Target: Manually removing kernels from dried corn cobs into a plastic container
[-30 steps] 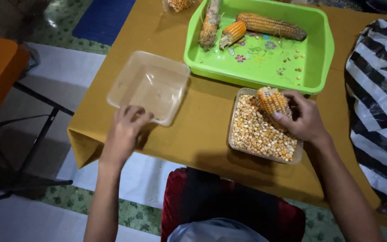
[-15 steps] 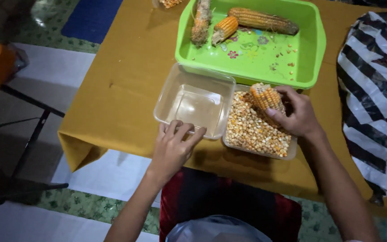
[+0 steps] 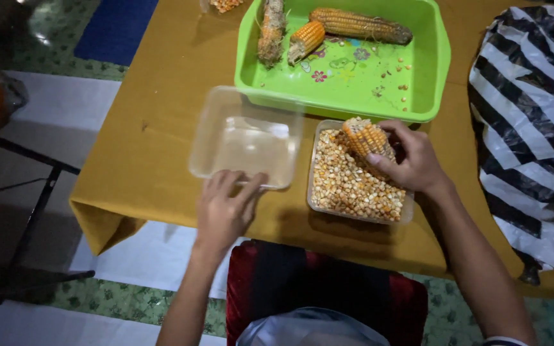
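My right hand [image 3: 413, 161] grips a partly shelled corn cob [image 3: 368, 137] over a clear container full of loose corn kernels [image 3: 354, 182]. My left hand [image 3: 224, 210] rests with its fingers on the near rim of an empty clear plastic container [image 3: 246, 137], which sits right beside the kernel container on the mustard-yellow table [image 3: 161, 102]. Behind both stands a green tray [image 3: 354, 64] holding three corn cobs [image 3: 359, 24].
A black-and-white striped cloth [image 3: 530, 128] covers the table's right side. A dark red seat [image 3: 325, 291] is below me at the table's near edge. A small container of kernels [image 3: 226, 5] peeks in at the top. Floor mats lie to the left.
My left hand has drawn the empty clear container rightward across the table until it sits against the kernel container. My right hand keeps the cob in place.
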